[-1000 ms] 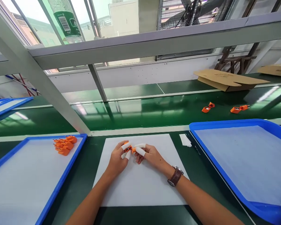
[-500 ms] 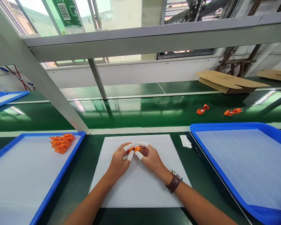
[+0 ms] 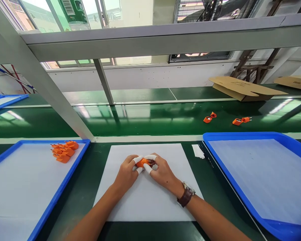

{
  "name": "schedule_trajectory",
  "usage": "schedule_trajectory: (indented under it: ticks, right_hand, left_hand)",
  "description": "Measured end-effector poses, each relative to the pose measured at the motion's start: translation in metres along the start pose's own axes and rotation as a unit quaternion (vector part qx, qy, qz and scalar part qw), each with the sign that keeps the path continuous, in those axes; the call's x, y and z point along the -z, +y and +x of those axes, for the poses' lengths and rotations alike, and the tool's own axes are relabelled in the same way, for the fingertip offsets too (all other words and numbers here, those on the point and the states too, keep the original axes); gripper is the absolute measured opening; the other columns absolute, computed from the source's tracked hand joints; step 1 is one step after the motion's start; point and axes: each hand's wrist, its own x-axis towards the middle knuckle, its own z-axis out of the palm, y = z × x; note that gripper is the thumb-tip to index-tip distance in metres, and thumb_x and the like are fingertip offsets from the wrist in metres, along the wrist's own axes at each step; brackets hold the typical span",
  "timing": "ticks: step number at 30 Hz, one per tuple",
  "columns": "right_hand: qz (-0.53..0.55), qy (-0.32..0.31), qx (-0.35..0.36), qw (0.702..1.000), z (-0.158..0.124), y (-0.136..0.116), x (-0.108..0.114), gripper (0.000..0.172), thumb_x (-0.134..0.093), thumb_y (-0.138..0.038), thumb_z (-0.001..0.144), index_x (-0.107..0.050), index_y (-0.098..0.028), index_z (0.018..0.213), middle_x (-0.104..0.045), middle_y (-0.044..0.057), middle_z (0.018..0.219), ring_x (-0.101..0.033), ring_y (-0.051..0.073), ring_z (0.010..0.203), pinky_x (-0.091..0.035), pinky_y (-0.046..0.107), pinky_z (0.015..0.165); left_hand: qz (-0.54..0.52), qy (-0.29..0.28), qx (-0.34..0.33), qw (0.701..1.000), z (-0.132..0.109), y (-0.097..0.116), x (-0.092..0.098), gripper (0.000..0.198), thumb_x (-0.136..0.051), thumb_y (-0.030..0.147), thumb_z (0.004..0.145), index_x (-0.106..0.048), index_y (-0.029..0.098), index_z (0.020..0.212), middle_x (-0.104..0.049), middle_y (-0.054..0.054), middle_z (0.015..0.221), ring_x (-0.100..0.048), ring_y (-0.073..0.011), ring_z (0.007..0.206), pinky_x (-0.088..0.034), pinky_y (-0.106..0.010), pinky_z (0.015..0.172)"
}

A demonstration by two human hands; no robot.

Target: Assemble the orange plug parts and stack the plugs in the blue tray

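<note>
Over the white sheet (image 3: 145, 194), my left hand (image 3: 127, 172) and my right hand (image 3: 164, 172) meet at a small orange plug (image 3: 141, 163) with metal pins pointing right. White covers sit on the thumb and index fingertips of both hands. The left fingers are closed on the plug's left side, and the right fingers pinch its right side near the pins. Its two orange pieces are pressed together, with the joint partly hidden by the fingers. A pile of similar orange plugs (image 3: 64, 152) lies in the left blue-rimmed tray (image 3: 54, 197).
At right stands another blue tray (image 3: 256, 207) lined with white. Orange plug pieces (image 3: 207, 119) and more orange pieces (image 3: 237, 122) lie on the green belt (image 3: 145, 124) behind. A cardboard box (image 3: 240, 87) is farther back. A grey frame bar (image 3: 160, 43) crosses above. A white scrap (image 3: 198, 151) lies beside the sheet.
The two orange pieces, slightly apart in my hands before, are now together as one body. The orange pieces on the green belt have shifted left.
</note>
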Motion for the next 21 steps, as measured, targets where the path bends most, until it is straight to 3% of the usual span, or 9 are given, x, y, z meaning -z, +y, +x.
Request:
schedule_trajectory:
  ticks: [14,21]
  right_hand:
    - [-0.022,-0.038,-0.022,0.999,0.002,-0.001,0.004,0.025,-0.056,-0.018,0.089,-0.069,-0.025,0.109,-0.065,0.004,0.097,-0.059,0.018,0.076,-0.048,0.031,0.069]
    - [0.036,-0.035,-0.063,0.997,0.007,0.011,-0.001,0.023,-0.060,-0.021,0.085,-0.070,-0.023,0.105,-0.067,0.004,0.097,-0.062,0.018,0.079,-0.050,0.031,0.072]
  left_hand:
    - [-0.005,0.013,0.019,1.000,-0.002,-0.002,-0.004,0.034,-0.066,0.024,0.086,-0.068,0.031,0.119,-0.067,-0.006,0.112,-0.065,-0.0254,0.099,-0.058,-0.039,0.079]
    - [0.014,0.026,-0.013,0.999,-0.004,-0.008,-0.011,0.039,-0.063,0.018,0.087,-0.065,0.030,0.123,-0.067,-0.007,0.112,-0.063,-0.0265,0.101,-0.057,-0.044,0.083]
